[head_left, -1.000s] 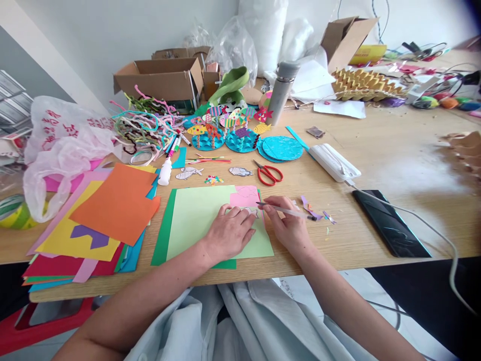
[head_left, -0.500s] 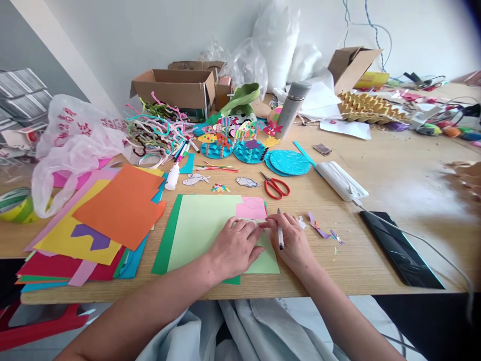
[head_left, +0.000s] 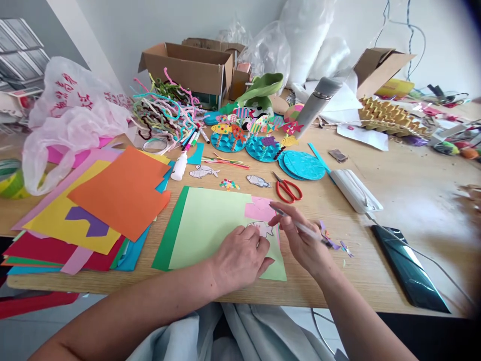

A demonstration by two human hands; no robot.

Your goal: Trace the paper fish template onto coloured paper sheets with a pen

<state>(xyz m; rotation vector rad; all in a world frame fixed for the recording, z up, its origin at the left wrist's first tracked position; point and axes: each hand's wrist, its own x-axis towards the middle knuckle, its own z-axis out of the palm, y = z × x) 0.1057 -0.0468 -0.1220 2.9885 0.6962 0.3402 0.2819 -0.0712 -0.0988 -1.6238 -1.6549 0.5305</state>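
Observation:
My left hand (head_left: 240, 258) lies flat with fingers spread on a light green sheet (head_left: 210, 225), pressing near a small white paper fish cutout (head_left: 263, 228). My right hand (head_left: 300, 240) is closed around a white pen (head_left: 296, 224), its tip pointing left over a pink paper piece (head_left: 259, 208). The green sheet rests on a darker green sheet (head_left: 167, 235) near the table's front edge.
Red scissors (head_left: 287, 188), a glue bottle (head_left: 179, 165) and more fish cutouts (head_left: 203, 172) lie behind the sheets. Coloured paper stacks (head_left: 93, 210) sit at left, a phone (head_left: 408, 273) and white charger box (head_left: 355, 189) at right. Cardboard boxes (head_left: 188, 62), pipe cleaners (head_left: 161, 113) and blue fish crafts (head_left: 263, 145) crowd the back.
My right hand has turned the pen from pointing upright to lying across with its tip to the left, and lifted slightly. The camera view has shifted left and closer.

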